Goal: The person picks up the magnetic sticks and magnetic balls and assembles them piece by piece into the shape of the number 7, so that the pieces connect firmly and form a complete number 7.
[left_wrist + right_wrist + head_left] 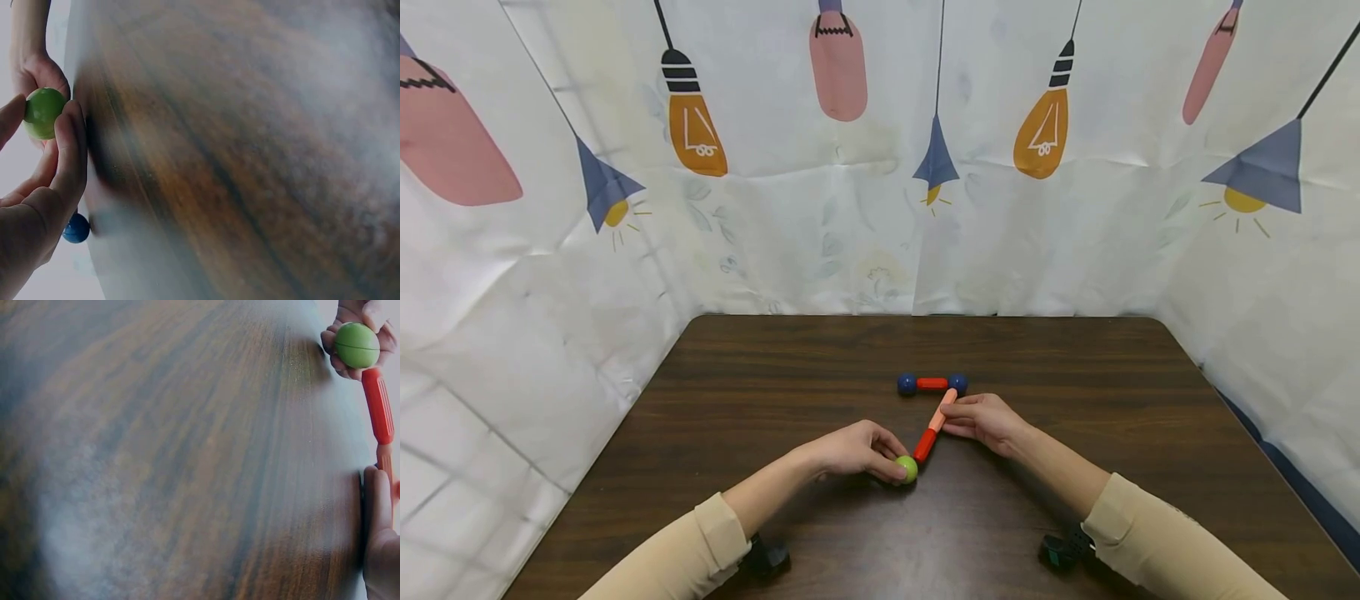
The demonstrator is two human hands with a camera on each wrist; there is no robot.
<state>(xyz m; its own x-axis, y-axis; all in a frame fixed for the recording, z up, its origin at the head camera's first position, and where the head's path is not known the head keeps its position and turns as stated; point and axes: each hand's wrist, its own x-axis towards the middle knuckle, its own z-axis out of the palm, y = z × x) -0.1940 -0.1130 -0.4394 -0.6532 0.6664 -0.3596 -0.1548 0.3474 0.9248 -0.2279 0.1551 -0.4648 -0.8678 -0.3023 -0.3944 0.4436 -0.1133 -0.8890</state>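
Note:
A green ball (907, 469) is pinched between the thumb and fingers of my left hand (859, 450). It lies close to the lower end of a red rod (925, 445); whether they touch I cannot tell. The red rod lines up end to end with a light orange rod (942, 410), which my right hand (983, 419) pinches from the right side. Above, the orange rod's far end meets or nearly meets a dark blue ball (957, 383). A short red rod (932, 384) runs from that ball to another blue ball (907, 384). In the right wrist view, the green ball (357, 345) shows a seam.
All of this is on a dark brown wooden table (775, 358). A white curtain (865, 208) printed with lamps and bulbs hangs behind and at the sides. Black devices show under the left wrist (766, 557) and right wrist (1063, 550).

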